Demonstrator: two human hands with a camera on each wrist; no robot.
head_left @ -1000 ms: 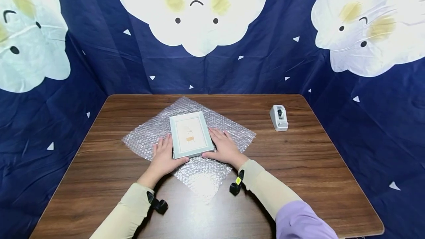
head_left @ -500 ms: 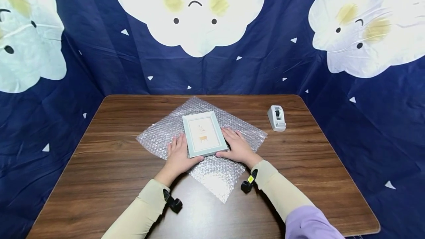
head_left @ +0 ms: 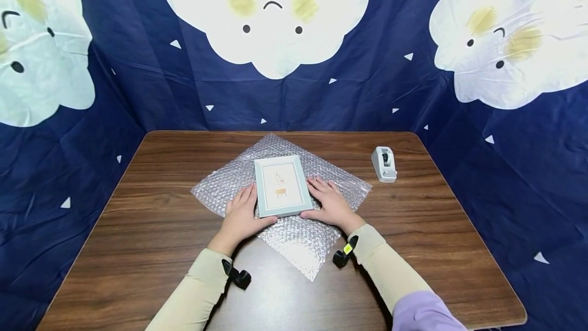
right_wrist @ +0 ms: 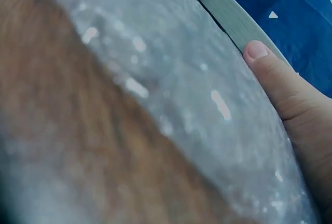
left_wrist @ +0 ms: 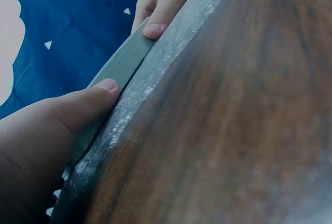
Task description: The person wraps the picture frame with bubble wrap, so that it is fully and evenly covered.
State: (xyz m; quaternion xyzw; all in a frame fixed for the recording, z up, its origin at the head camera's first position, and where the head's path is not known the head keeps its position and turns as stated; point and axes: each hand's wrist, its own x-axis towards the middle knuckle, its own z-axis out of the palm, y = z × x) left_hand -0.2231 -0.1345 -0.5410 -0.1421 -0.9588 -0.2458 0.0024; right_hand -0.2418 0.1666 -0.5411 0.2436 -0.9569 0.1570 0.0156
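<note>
A pale blue-green picture frame (head_left: 283, 187) lies face up on a sheet of bubble wrap (head_left: 303, 246), whose corners point roughly toward and away from me. My left hand (head_left: 241, 218) is at its left side, fingers extended forward and thumb against the near edge. On the other side, my right hand (head_left: 329, 204) mirrors this, its thumb at the near right corner. Both thumbs touch the frame's near side in the left wrist view, where the edge (left_wrist: 124, 60) appears green. In the right wrist view, bubble wrap (right_wrist: 176, 79) spreads in front of that edge.
A white tape dispenser (head_left: 384, 164) stands toward the back right of the wooden table (head_left: 441, 249). Dark blue cloth (head_left: 285, 101) with cloud prints hangs behind and along both sides. Black wrist cameras are strapped at both sleeves.
The picture frame, bubble wrap and both hands have shifted right together. Over the last half second the picture frame turned slightly straighter, with the left hand moving a little left.
</note>
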